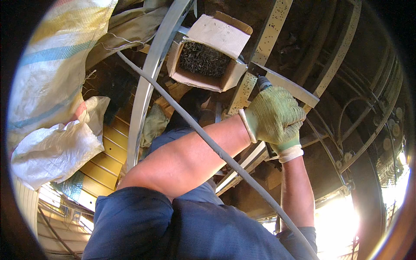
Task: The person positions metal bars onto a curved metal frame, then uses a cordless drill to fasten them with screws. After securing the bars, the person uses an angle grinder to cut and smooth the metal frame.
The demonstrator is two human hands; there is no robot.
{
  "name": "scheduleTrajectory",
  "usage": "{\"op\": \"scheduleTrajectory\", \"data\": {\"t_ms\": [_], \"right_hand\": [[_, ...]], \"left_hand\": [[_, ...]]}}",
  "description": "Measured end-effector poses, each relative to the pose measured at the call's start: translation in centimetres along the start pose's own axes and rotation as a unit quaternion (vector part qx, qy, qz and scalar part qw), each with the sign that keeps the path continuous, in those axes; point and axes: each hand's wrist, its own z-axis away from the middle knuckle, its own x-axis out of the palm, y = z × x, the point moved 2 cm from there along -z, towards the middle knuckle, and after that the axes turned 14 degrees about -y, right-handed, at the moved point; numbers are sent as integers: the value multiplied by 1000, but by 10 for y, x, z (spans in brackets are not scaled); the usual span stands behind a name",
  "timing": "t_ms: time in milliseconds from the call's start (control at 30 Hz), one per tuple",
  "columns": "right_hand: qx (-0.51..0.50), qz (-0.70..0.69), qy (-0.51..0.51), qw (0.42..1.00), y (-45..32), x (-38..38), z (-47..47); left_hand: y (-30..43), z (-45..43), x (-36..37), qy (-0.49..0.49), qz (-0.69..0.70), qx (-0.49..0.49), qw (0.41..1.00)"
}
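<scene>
My left hand [273, 110], in a green-coated work glove, is wrapped over the body of a power drill, largely hidden by the gloves. Its dark chuck [264, 83] points at a short metal crosspiece [289, 85] where this meets a perforated metal profile [246, 89]. Just below, my right hand [288, 143], gloved alike, closes around the drill's grip; most of its fingers are hidden behind the left. An open cardboard box [216, 29] stands to the left of the drill, holding many small dark fasteners [204, 60], screws or nails.
A grey cable or pipe [191, 120] runs diagonally in front of my left arm. Left of the box rises a curved-looking metal profile [146, 81]. Woven plastic sacks [55, 74] hang at the left, above yellow slatted panels [109, 156]. More perforated profile [338, 55] lies right.
</scene>
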Motion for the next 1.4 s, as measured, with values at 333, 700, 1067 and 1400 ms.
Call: {"op": "scheduleTrajectory", "data": {"t_ms": [333,700,1067,1400], "right_hand": [[-10,-47,0,999,-4,-10,-15],[-23,-91,-45,995,-8,-20,-22],[26,-169,-74,983,-14,-40,-40],[166,-1,-143,976,-26,-56,-45]], "left_hand": [[-5,0,3,9,-13,-3,1000],[-16,4,-7,16,5,3,1000],[-19,6,-12,62,25,-20,998],[14,23,-55,86,-14,-49,995]]}}
